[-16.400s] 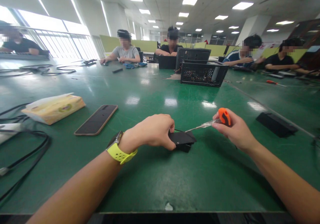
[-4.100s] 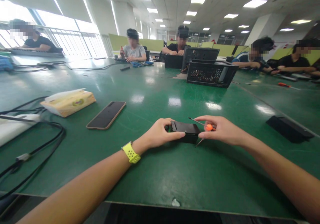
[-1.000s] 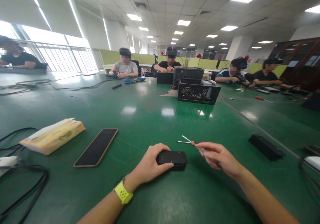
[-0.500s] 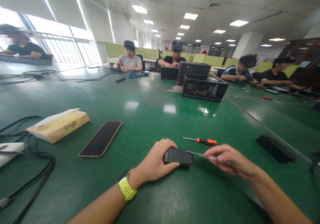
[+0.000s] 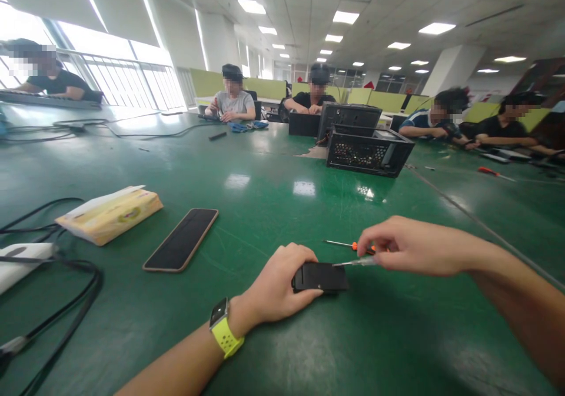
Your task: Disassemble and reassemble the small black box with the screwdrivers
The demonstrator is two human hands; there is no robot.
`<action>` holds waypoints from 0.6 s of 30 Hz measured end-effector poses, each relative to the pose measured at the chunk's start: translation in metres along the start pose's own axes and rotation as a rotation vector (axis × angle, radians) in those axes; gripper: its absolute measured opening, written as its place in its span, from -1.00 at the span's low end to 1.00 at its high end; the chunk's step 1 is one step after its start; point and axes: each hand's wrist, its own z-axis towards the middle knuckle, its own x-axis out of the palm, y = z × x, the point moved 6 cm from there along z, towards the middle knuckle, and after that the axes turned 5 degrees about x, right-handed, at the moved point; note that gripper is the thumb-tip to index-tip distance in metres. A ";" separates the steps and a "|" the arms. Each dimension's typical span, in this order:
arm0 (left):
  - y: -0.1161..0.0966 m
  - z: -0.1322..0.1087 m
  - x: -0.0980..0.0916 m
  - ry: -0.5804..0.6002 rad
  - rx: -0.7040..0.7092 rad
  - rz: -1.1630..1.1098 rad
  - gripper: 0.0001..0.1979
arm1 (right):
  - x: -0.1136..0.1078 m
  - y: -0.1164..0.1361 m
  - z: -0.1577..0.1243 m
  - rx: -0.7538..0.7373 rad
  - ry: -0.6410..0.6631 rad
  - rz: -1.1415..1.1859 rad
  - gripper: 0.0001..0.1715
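My left hand (image 5: 282,284), with a yellow-strapped watch at the wrist, grips the left end of a small black box (image 5: 324,277) on the green table. Thumb and fingers lie on opposite sides of it. In my right hand (image 5: 392,246) is a slim metallic tool (image 5: 359,262), pinched between thumb and fingers. Its thin tip points left and meets the top far edge of the box; whether it enters a gap is too small to tell. Behind the tool lies an orange and black screwdriver (image 5: 338,243), its handle partly covered by my right hand.
A phone (image 5: 180,240), a yellow tissue pack (image 5: 110,213) and black cables (image 5: 79,302) lie at the left. Open black computer cases (image 5: 364,152) stand farther back. A red screwdriver (image 5: 489,172) is at the right. Several people sit around the table.
My right hand has turned over and risen, its wrist now higher, and it covers part of the orange screwdriver's handle. My left hand keeps its grip on the box. The view has shifted slightly.
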 end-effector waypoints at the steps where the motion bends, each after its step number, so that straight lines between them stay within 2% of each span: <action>1: 0.002 0.000 0.000 -0.001 -0.011 -0.004 -0.65 | -0.006 0.008 0.005 -0.014 -0.012 -0.091 -0.71; 6: 0.012 -0.002 0.002 -0.016 -0.060 -0.035 -0.63 | -0.013 0.043 0.022 -0.115 -0.036 -0.427 -0.68; 10: 0.017 -0.006 0.002 -0.037 -0.089 -0.015 -0.63 | -0.007 0.056 0.021 -0.130 -0.011 -0.457 -0.71; 14: 0.017 -0.009 0.001 -0.037 -0.076 0.001 -0.62 | -0.005 0.051 0.023 -0.065 0.057 -0.442 -0.64; 18: 0.016 -0.011 -0.001 -0.037 -0.092 0.018 -0.62 | -0.011 0.024 0.032 0.040 0.133 -0.345 -0.62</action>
